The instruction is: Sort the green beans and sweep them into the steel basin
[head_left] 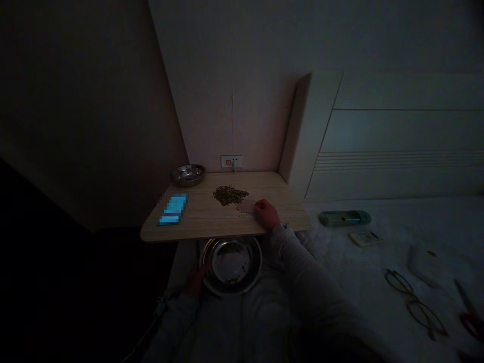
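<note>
On the small wooden table lies a loose heap of small dark greenish grains, with a few scattered toward the front. My right hand is closed just right of the heap, pinching a thin, pale, card-like piece that lies low over the tabletop. Below the table's front edge, my left hand grips the left rim of a wide steel basin. Some of the same grains rest inside that basin. Dim light hides most of the left fingers.
A smaller steel bowl stands at the table's back left, with a lit phone in front. On the bed at right lie a greenish case, a small packet, glasses and red-handled scissors. A wall socket is behind.
</note>
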A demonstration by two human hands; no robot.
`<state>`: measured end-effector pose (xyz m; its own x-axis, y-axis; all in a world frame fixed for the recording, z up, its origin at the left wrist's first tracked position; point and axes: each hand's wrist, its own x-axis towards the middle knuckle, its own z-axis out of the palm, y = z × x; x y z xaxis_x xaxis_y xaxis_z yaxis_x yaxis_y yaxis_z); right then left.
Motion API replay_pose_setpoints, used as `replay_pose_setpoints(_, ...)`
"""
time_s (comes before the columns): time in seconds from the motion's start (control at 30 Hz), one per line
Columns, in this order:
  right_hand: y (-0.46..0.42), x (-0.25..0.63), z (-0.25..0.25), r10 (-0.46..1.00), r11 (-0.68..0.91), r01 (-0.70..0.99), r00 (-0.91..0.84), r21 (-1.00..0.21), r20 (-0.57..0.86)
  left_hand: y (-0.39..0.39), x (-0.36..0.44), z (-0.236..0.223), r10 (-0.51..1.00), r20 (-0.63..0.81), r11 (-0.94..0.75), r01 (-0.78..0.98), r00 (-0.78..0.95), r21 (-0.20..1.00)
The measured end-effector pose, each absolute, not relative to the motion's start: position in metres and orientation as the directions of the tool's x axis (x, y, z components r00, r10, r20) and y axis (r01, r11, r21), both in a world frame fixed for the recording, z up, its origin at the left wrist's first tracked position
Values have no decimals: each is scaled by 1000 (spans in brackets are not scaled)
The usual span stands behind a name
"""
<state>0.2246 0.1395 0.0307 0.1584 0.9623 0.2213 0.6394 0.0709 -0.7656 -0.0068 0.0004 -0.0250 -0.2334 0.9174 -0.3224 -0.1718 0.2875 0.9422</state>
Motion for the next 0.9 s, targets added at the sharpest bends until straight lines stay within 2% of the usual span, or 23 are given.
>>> replay_pose_setpoints(0.13,139,227,30,959,73,579,184,-812,217,1,-7,-23,905,-341,308,-159,-256,938)
replay_pose_setpoints(0.27,138,229,29,959,91,567,171,-819,225,-1,-5,-12,916,-351,317,-189,-192,930)
replay_pose_setpoints(0.47,136,230,27,970,136,536,101,-833,223,-1,0,-10,912,-375,322,-277,-168,905)
replay_pose_setpoints(0.63,132,230,29,982,160,464,16,-871,189,1,-4,-17,901,-380,328,-245,-208,912)
replay_pose_setpoints(0.9,128,229,32,984,175,483,-73,-858,160,2,-5,-19,924,-329,286,-219,-196,933)
